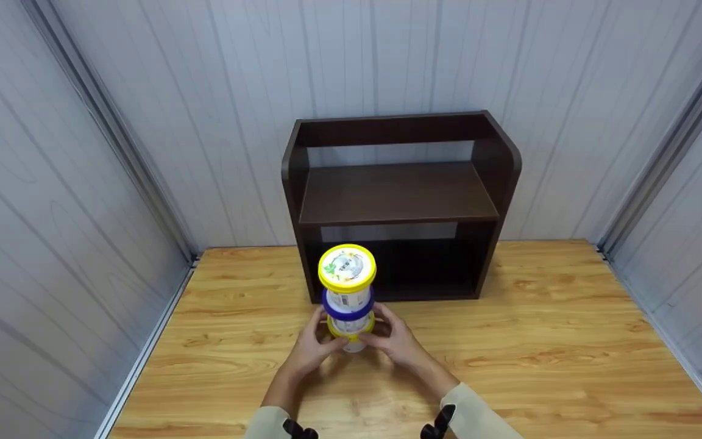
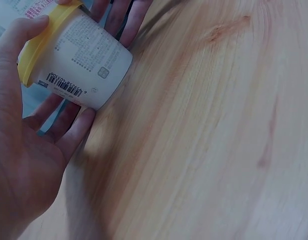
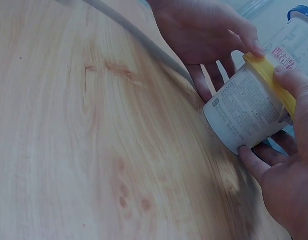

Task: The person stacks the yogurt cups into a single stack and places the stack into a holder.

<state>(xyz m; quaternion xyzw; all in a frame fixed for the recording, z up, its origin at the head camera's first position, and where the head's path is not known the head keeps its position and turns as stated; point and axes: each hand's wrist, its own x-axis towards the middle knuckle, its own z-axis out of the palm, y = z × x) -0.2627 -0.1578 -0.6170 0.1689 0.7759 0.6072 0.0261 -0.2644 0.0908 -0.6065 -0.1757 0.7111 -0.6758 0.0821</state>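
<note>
Three white tubs stand stacked on the table in the head view. The top tub (image 1: 347, 268) has a yellow lid with a printed picture, and the middle tub (image 1: 348, 312) a purple-blue lid. Lowest is a yellow-lidded bottom tub (image 2: 89, 57) with printed text and a barcode. My left hand (image 1: 314, 344) grips this bottom tub from the left, thumb on its lid rim and fingers around its side. From the right, my right hand (image 1: 401, 346) holds the same tub, its thumb also at the yellow rim. The tub's base is at the tabletop.
Just behind the stack stands a dark brown two-tier shelf (image 1: 397, 192). The wood-grain table (image 1: 570, 341) extends to both sides. Pale panelled walls (image 1: 253, 122) enclose the back, left and right.
</note>
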